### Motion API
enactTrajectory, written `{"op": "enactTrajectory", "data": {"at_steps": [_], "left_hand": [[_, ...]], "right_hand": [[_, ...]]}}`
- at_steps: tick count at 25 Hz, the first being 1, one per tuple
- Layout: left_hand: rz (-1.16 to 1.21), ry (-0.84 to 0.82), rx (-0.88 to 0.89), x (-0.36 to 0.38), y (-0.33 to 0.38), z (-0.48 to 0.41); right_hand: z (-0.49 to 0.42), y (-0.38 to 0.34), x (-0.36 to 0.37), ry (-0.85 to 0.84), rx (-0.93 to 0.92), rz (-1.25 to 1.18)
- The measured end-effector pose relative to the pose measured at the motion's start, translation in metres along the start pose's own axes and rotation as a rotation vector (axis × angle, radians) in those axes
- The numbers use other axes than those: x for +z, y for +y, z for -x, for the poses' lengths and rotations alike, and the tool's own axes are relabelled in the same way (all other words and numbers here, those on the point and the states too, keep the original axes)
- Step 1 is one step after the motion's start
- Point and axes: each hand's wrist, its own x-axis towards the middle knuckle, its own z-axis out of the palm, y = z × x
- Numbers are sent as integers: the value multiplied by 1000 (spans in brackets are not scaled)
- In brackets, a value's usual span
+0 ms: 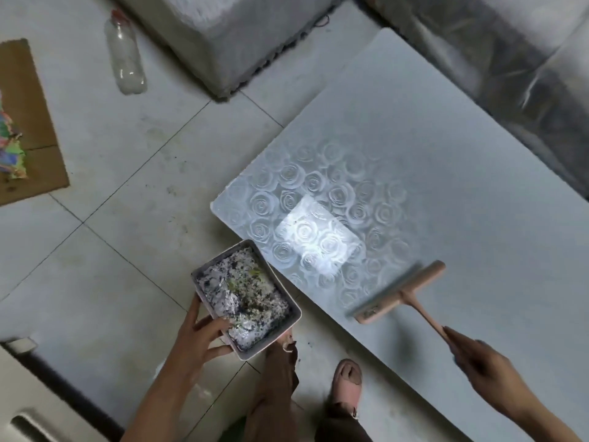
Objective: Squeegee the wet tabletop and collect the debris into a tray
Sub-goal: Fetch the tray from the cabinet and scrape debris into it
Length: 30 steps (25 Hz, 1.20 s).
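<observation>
A pale rectangular tray (pixel 294 309) full of wet grey paper debris and dark specks hangs just below the tabletop's near corner. My left hand (pixel 199 338) grips its near corner, thumb inside the rim. The white tabletop (pixel 446 186) has a glossy rose pattern reflecting light near that corner. A beige squeegee (pixel 398 295) lies with its blade on the tabletop near the front edge. My right hand (pixel 478 358) holds the end of its handle.
A clear plastic bottle (pixel 126 55) lies on the tiled floor at upper left. Brown cardboard (pixel 35 135) with colourful scraps sits at far left. A grey sofa (pixel 223 33) stands behind the table. My feet (pixel 347 381) are below the table edge.
</observation>
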Motion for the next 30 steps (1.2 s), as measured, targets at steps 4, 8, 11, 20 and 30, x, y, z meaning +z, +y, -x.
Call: {"op": "enactTrajectory", "data": {"at_steps": [4,8,11,20,30], "left_hand": [[-24,-66,37,42,9,28],[-64,-109,88,90,5,43],[-120,-131,109,129,-7,51],[-185,-218,112,254,-89,84],[-268,-307,75,353,-152,96]], "right_hand": [[16,15,21,7,-53,-116],[32,59,35,22,-98,-141],[62,124,45,30,-86,-81],[172,403,71,33,124,-26],[171,450,123,105,79,-74]]}}
